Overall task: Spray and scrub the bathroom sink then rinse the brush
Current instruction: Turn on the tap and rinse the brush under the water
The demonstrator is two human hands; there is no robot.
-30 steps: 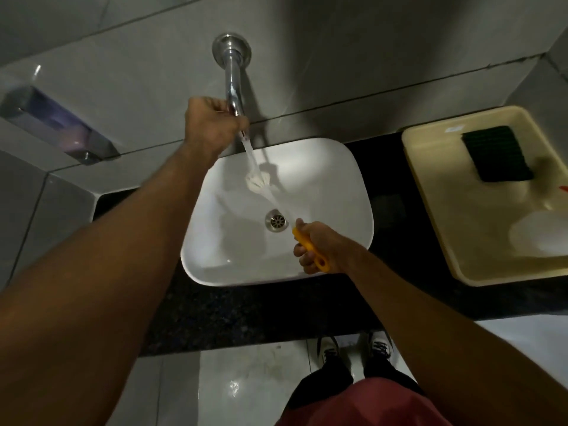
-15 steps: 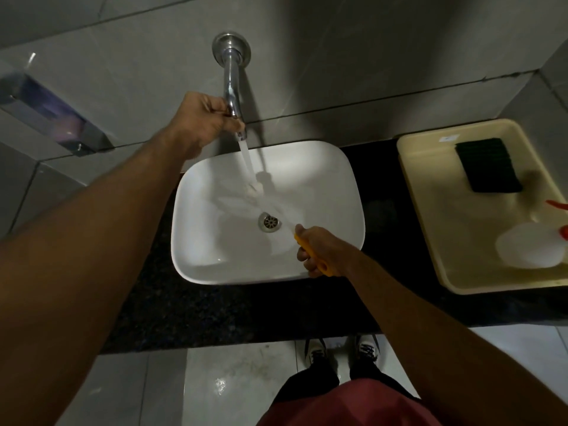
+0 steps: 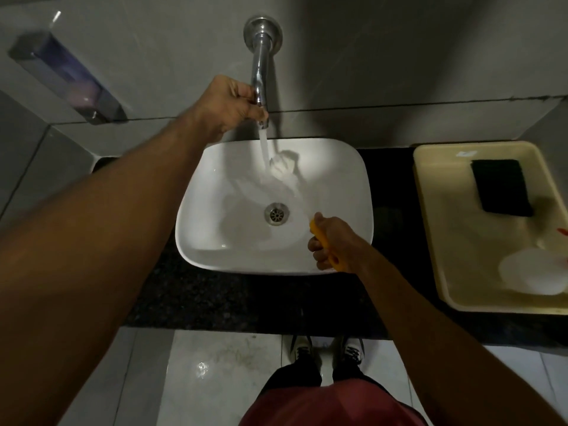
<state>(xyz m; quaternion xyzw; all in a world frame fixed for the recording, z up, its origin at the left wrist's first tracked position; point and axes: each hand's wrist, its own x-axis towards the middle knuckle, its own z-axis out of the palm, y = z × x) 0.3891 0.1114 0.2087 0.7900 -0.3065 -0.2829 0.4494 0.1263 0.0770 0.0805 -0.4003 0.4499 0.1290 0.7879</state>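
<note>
A white square sink (image 3: 215, 253) sits on a dark granite counter, its drain (image 3: 276, 213) in the middle. Above it a chrome wall tap (image 3: 260, 72) runs water into the basin. My left hand (image 3: 229, 106) is closed around the tap's lower end. My right hand (image 3: 333, 241) grips the orange handle (image 3: 322, 244) of a brush. The brush's white head (image 3: 281, 166) is under the water stream near the back of the basin, blurred against the white bowl.
A cream tray (image 3: 430, 235) stands on the counter at the right, holding a dark green scouring pad (image 3: 501, 187) and a white spray bottle (image 3: 531, 275) with a red part. A soap dispenser (image 3: 67, 78) hangs on the left wall. My shoes (image 3: 325, 348) are on the tiled floor.
The brush head has moved from near the drain up to the back of the basin, under the stream. My left hand stays on the tap; the camera shifted slightly.
</note>
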